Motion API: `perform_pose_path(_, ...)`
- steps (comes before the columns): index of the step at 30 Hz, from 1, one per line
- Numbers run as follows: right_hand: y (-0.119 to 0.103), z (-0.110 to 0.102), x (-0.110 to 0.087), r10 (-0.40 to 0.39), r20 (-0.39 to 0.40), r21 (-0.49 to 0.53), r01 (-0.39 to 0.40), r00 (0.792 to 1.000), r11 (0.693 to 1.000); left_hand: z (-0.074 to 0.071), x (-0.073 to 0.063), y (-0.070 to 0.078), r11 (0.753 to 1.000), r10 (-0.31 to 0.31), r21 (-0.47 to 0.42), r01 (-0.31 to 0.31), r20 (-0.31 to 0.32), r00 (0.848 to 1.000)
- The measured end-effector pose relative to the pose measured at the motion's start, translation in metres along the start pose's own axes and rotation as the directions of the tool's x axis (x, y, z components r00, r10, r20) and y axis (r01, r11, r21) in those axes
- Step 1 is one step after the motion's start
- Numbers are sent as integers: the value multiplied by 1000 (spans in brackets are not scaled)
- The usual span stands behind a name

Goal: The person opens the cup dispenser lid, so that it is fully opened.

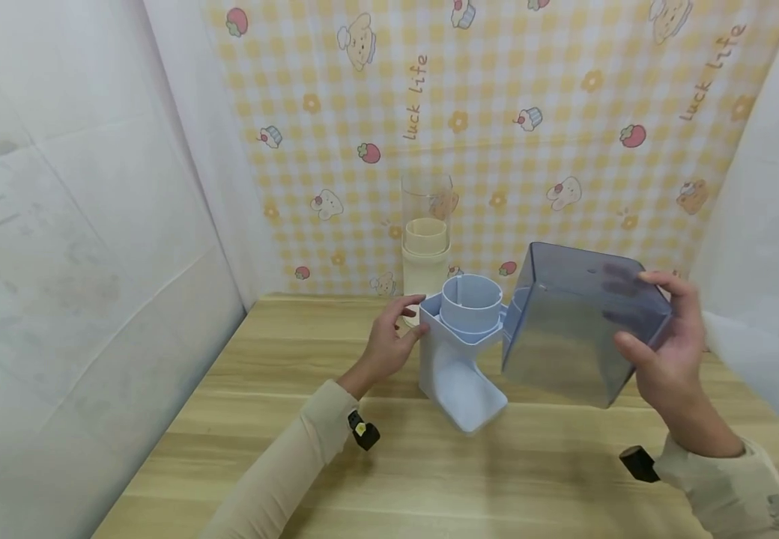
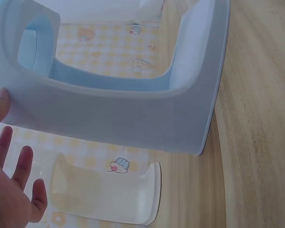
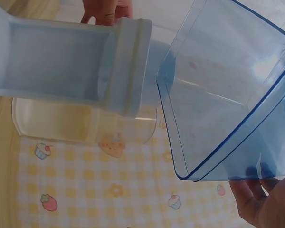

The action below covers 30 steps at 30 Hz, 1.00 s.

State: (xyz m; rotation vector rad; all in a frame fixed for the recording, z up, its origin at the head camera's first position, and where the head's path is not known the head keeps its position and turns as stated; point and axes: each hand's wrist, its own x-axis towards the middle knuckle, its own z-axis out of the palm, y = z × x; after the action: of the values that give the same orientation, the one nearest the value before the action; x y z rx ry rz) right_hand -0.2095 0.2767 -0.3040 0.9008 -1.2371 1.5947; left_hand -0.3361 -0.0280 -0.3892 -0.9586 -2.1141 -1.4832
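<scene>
A light blue pet feeder base (image 1: 468, 389) stands upright on the table, with a round collar (image 1: 472, 299) at its top and a sloping tray at the front. My left hand (image 1: 389, 337) touches the base's upper left side with thumb and finger. In the left wrist view, the other fingers (image 2: 23, 167) are spread loosely, apart from it. To the right, my right hand (image 1: 676, 352) grips a clear bluish tank (image 1: 574, 322) by its closed end, thumb on one side and fingers on the other. The tank is tilted in the air, its open mouth toward the base.
Behind the blue base stands a cream dispenser (image 1: 419, 273) with a clear cylinder on top, close to the patterned backdrop (image 1: 457, 150). The wooden table (image 1: 282, 449) lies under everything. White sheets (image 1: 93, 187) hang at both sides.
</scene>
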Motion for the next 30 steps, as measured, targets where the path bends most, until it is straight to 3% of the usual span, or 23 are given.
perform_pose_path(8,-2,2,-5,-5,18,-59,6,1000,998,4,1,-4,997,80,-9,-82,-128,989)
perform_pose_path(14,-2,0,-9,3,49,-59,0,999,998,5,3,-3,998,70,6,-70,-163,984)
perform_pose_path(23,4,-12,-16,48,165,-11,-47,985,999,4,4,2,993,52,114,-37,-134,990)
perform_pose_path(30,5,-12,-20,78,201,1,-80,976,997,9,3,14,961,-48,270,60,-50,998)
